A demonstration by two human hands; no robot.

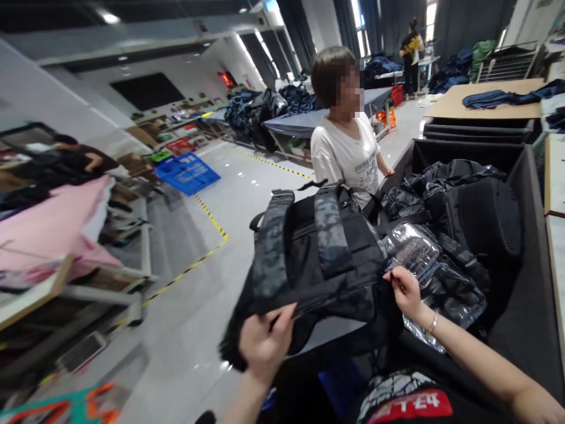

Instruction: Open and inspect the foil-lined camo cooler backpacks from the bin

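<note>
The black backpack (304, 232) is sitting tilted at the centre of the frame, showing 2 grey camouflage straps (270, 253) across dark, creased fabric. You are apparently holding it spread by its near side; the next move is probably calling for an even pull from both hands, so that the soft panel isn't sagging. Your left hand (268, 341) is pinching the near edge at lower centre, and your right hand (405, 288) is pinching the corner right of centre, so each grip is closed on fabric. Beside it, a dark bin (529, 282) at frame right is holding more bags (483, 215); a co-worker (342, 147) is standing at upper centre.
</note>
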